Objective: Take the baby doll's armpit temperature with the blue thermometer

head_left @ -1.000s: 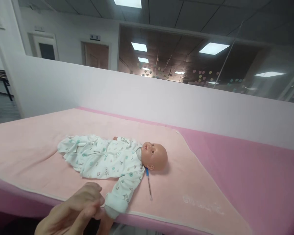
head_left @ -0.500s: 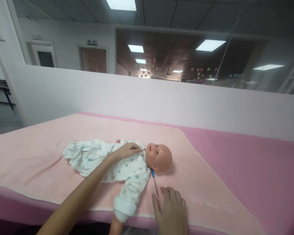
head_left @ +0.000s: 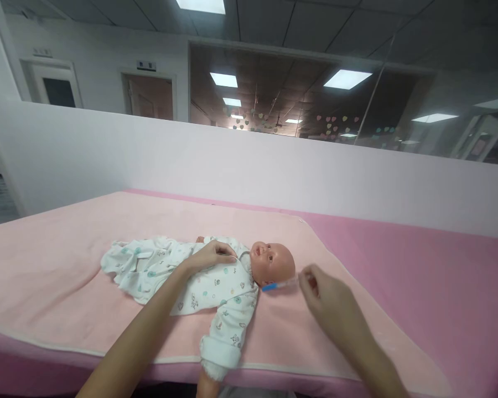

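Note:
A baby doll (head_left: 274, 261) lies on its back with its head to the right, dressed in a white printed outfit (head_left: 216, 287). At its chest, my left hand (head_left: 211, 255) pinches the outfit's front edge near the neck, opening a small gap at the collar. My right hand (head_left: 321, 287), slightly blurred, is raised beside the doll's head. Between its thumb and fingers is the clear end of a slim thermometer (head_left: 282, 284). The thermometer's blue end points left toward the doll's neck and shoulder; whether it touches them I cannot tell.
A peach blanket (head_left: 149, 215) covers much of the pink padded table (head_left: 398, 254). The doll's near arm (head_left: 208, 385) hangs over the front edge. Behind stands a low white partition (head_left: 232, 166) with glass above it.
My right hand has picked up the thermometer from the blanket and swung it up and right, turning it nearly level. My left hand stays at the collar. The view has shifted slightly.

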A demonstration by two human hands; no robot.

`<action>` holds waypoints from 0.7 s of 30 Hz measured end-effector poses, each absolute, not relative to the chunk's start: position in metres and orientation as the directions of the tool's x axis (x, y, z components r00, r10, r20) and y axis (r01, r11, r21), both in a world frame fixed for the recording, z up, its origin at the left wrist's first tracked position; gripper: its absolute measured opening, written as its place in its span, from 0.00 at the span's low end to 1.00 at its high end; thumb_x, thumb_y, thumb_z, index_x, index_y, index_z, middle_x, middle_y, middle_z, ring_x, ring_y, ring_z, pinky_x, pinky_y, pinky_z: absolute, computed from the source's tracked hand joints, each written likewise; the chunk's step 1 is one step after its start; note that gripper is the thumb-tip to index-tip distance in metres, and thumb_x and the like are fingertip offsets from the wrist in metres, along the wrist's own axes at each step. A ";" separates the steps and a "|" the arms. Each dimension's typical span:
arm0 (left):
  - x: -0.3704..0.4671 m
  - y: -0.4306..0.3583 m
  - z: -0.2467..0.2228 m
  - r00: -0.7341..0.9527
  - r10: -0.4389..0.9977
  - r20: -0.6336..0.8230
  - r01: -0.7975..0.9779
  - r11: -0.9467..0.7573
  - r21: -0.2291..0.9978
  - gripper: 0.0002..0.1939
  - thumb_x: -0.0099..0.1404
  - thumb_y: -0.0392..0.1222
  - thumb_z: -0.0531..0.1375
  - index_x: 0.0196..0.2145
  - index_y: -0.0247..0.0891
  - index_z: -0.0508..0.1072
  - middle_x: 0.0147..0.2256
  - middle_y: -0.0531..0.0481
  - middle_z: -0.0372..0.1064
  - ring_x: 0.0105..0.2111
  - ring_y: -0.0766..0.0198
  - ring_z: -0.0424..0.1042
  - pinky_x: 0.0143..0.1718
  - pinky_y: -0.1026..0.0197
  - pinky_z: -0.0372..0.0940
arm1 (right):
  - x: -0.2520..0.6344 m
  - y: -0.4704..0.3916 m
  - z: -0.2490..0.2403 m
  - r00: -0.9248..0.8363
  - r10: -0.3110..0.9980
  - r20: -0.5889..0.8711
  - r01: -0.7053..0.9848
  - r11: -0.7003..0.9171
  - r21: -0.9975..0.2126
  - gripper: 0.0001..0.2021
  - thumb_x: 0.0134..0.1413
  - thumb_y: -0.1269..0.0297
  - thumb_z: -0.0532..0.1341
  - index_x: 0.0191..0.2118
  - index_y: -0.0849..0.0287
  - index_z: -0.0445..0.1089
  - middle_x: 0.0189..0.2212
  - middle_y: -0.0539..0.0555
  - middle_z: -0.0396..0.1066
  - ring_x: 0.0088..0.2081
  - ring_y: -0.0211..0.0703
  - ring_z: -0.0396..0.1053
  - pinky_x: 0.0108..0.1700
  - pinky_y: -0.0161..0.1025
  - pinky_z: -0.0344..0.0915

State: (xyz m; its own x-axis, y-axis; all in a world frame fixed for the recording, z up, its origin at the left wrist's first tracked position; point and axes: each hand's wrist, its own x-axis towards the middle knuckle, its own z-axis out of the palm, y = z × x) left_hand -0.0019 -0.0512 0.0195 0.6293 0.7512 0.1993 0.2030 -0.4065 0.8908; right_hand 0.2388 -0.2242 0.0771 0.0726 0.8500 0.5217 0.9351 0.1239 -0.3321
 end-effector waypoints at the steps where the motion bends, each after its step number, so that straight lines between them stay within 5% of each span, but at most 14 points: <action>1: -0.002 -0.051 0.019 0.627 0.752 0.202 0.199 -0.405 0.892 0.13 0.50 0.48 0.63 0.30 0.36 0.76 0.31 0.48 0.73 0.36 0.59 0.70 0.38 0.61 0.63 | 0.244 -0.221 0.097 0.065 0.845 0.530 0.891 0.190 -0.411 0.13 0.54 0.60 0.51 0.22 0.56 0.58 0.15 0.47 0.59 0.17 0.35 0.55 0.22 0.33 0.47; 5: -0.002 -0.051 0.019 0.624 0.754 0.205 0.188 -0.399 0.897 0.13 0.49 0.47 0.64 0.31 0.37 0.77 0.31 0.48 0.74 0.35 0.59 0.70 0.37 0.61 0.63 | 0.260 -0.202 0.153 0.132 0.854 0.503 0.476 0.391 -0.788 0.19 0.52 0.55 0.53 0.16 0.56 0.51 0.12 0.45 0.51 0.15 0.32 0.49 0.19 0.33 0.47; 8: -0.002 -0.050 0.019 0.623 0.755 0.206 0.186 -0.398 0.898 0.14 0.50 0.48 0.64 0.32 0.36 0.77 0.33 0.47 0.74 0.36 0.58 0.70 0.37 0.61 0.63 | 0.261 -0.186 0.157 0.135 0.901 0.411 0.127 0.396 -0.909 0.21 0.50 0.57 0.54 0.14 0.56 0.45 0.10 0.43 0.46 0.13 0.30 0.44 0.17 0.33 0.46; 12: -0.001 -0.050 0.017 0.603 0.766 0.222 0.162 -0.390 0.906 0.15 0.52 0.49 0.62 0.33 0.36 0.77 0.35 0.46 0.73 0.37 0.58 0.69 0.38 0.60 0.62 | 0.248 -0.174 0.140 0.053 0.966 0.251 0.075 0.247 -0.966 0.20 0.48 0.62 0.56 0.14 0.57 0.47 0.11 0.43 0.47 0.14 0.29 0.45 0.17 0.32 0.44; 21: -0.001 -0.051 0.020 0.512 0.821 0.254 0.080 -0.340 0.937 0.14 0.54 0.49 0.60 0.30 0.35 0.76 0.35 0.47 0.73 0.40 0.58 0.68 0.42 0.61 0.60 | 0.232 -0.167 0.153 -0.047 0.983 0.178 0.160 0.183 -0.970 0.22 0.51 0.63 0.55 0.14 0.56 0.43 0.09 0.41 0.42 0.14 0.27 0.39 0.17 0.31 0.41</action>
